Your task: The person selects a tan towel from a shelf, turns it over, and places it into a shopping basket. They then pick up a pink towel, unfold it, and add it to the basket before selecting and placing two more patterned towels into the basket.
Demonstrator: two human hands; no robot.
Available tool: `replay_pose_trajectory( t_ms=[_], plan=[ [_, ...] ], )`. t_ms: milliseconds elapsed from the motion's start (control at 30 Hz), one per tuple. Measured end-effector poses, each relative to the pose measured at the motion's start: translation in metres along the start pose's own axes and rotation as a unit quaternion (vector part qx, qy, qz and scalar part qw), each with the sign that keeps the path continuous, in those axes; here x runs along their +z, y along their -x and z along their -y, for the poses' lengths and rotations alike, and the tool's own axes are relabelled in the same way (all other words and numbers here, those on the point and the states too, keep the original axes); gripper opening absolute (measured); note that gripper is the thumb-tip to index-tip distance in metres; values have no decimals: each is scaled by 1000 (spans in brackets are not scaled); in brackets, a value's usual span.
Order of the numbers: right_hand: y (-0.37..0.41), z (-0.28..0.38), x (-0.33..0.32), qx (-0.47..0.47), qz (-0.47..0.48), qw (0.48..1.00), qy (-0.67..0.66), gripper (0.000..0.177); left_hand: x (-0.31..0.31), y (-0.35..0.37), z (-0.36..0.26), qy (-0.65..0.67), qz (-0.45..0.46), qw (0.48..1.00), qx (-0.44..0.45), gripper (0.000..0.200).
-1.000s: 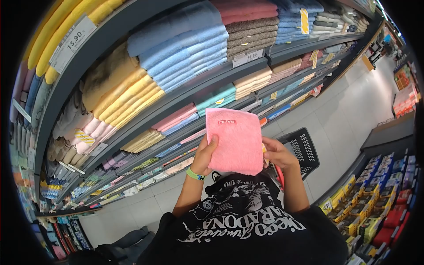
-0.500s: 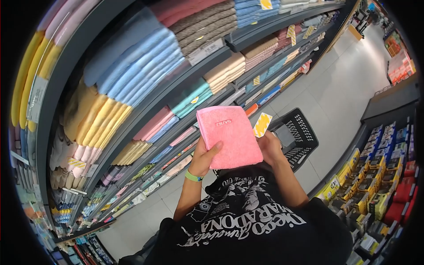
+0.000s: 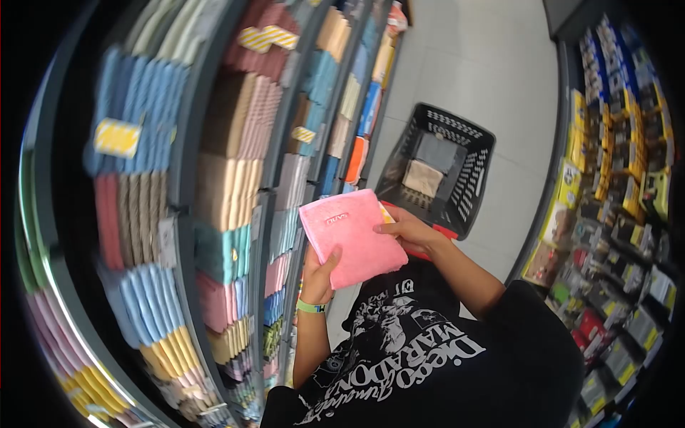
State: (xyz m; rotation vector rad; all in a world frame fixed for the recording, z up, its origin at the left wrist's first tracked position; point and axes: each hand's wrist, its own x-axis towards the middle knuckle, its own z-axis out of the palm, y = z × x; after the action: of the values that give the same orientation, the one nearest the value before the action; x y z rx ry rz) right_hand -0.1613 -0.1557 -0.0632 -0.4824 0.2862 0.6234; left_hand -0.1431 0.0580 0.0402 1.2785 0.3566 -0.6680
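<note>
A folded pink towel [image 3: 351, 246] with a small embroidered word is held up in front of my chest. My left hand [image 3: 319, 277], with a light green band at the wrist, grips its lower left edge, thumb on the front face. At the upper right side my right hand [image 3: 410, 232] pinches the towel's edge, thumb over the front and other fingers hidden behind. A bit of the yellow-and-white tag [image 3: 387, 213] shows between the towel and my right hand. Beyond them is a black shopping basket [image 3: 477, 135] containing a beige folded cloth [image 3: 422, 178] and a grey folded cloth [image 3: 437, 152].
Shelves on the left hold stacks of folded towels [image 3: 146, 299] in many colours, with yellow striped price tags [image 3: 118, 138]. A rack of packaged goods [image 3: 606, 207] runs along the right. Grey tiled floor [image 3: 492, 64] lies between.
My view has turned, so the shelves stand more upright and the basket's contents show. My right hand has come onto the towel's edge; the tag, earlier fully visible, is now mostly covered.
</note>
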Motion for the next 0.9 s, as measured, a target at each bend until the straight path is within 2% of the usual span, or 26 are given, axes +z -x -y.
replay_pose_trajectory(
  t_ms=[133, 167, 233, 300, 333, 367, 433, 467, 500, 567, 633, 667, 700, 733, 767, 833, 900],
  plan=[
    [18, 10, -62, -91, -59, 989, 104, 60, 42, -39, 23, -119, 65, 988, -74, 68],
    [27, 14, -73, -91, -65, 990, 89, 60, 49, -49, 34, -168, 94, 977, -88, 72],
    [44, 22, -90, -66, -52, 996, 18, 64, 50, -72, 62, -194, 94, 970, -108, 74],
    [52, 15, -112, -63, -66, 996, 11, 65, 51, -92, 82, -286, 101, 949, -85, 70],
    [54, 12, -124, -72, -87, 993, 34, 65, 54, -100, 91, -330, 93, 937, -70, 62],
    [55, 8, -137, -81, -107, 989, 61, 66, 66, -106, 90, -338, 98, 933, -77, 62],
    [54, -5, -163, -119, -120, 984, 48, 62, 97, -115, 84, -299, 37, 920, -251, 56],
    [55, -10, -172, -88, -137, 987, -4, 59, 98, -121, 91, -319, 39, 909, -264, 53],
    [55, -17, -181, -56, -152, 985, -56, 56, 91, -127, 104, -325, 42, 905, -270, 53],
    [52, -29, -200, -50, -175, 982, -60, 52, 85, -143, 123, -382, 96, 903, -172, 55],
    [53, -37, -222, 27, -174, 984, -19, 51, 86, -154, 123, -387, 133, 890, -200, 55],
    [54, -38, -226, 30, -177, 984, -23, 51, 89, -162, 121, -388, 166, 879, -220, 56],
    [56, -34, -227, -14, -185, 976, -118, 49, 86, -172, 121, -387, 167, 879, -225, 56],
    [56, -31, -228, -57, -191, 957, -212, 47, 83, -183, 120, -387, 223, 864, -231, 56],
    [56, -27, -226, -52, -194, 955, -217, 47, 78, -192, 120, -385, 277, 847, -238, 56],
    [53, -23, -228, -116, -231, 950, -177, 45, 79, -213, 119, -409, 269, 834, -256, 52],
    [39, -34, -242, -117, -251, 949, -152, 45, 71, -241, 129, -395, 226, 851, -263, 46]
  ],
)
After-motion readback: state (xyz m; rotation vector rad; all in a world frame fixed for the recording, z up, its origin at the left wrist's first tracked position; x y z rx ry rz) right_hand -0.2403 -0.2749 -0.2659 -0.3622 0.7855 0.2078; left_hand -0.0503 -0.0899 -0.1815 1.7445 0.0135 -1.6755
